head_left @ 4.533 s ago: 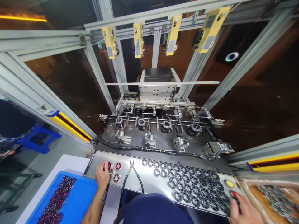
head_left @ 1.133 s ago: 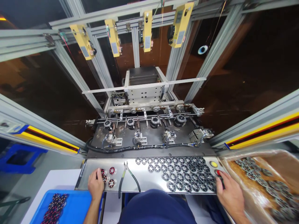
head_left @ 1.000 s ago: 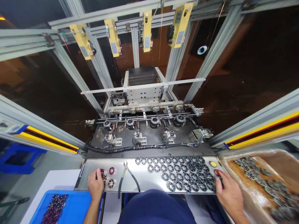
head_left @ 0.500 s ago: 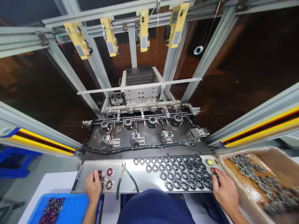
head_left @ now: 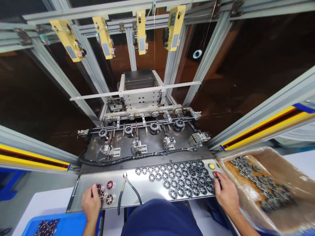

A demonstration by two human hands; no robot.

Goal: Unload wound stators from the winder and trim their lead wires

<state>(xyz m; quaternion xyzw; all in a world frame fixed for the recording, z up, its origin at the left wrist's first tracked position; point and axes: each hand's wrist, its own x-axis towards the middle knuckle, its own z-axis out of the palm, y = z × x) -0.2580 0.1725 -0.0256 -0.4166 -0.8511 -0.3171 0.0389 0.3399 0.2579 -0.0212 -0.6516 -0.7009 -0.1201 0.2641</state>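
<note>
At the left end of the metal tray (head_left: pixel 81 186), my left hand (head_left: pixel 91 200) rests with curled fingers against the red-and-copper wound parts; whether it grips one is hidden. Two such parts (head_left: pixel 110 185) lie just right of it. My right hand (head_left: pixel 226 193) is at the tray's right end, a fingertip on the red button (head_left: pixel 216 174), with the thumb apart and nothing held. Beside the red button is a yellow button (head_left: pixel 211 166). Several dark slotted rings (head_left: pixel 173 183) lie in rows on the tray. Green-and-black cutters (head_left: pixel 125 186) lie with handles spread.
Behind the tray stands a machine with four round fixtures (head_left: pixel 154 128). Yellow units (head_left: pixel 141 32) hang from the frame above. A plastic-lined box (head_left: pixel 290 183) of rings is at right, a blue bin (head_left: pixel 71 223) at lower left. Yellow-striped posts (head_left: pixel 261 127) flank the machine.
The view has shifted, so the machine and tray appear further left. Both hands keep nearly the same places on the tray, the right still at the red button.
</note>
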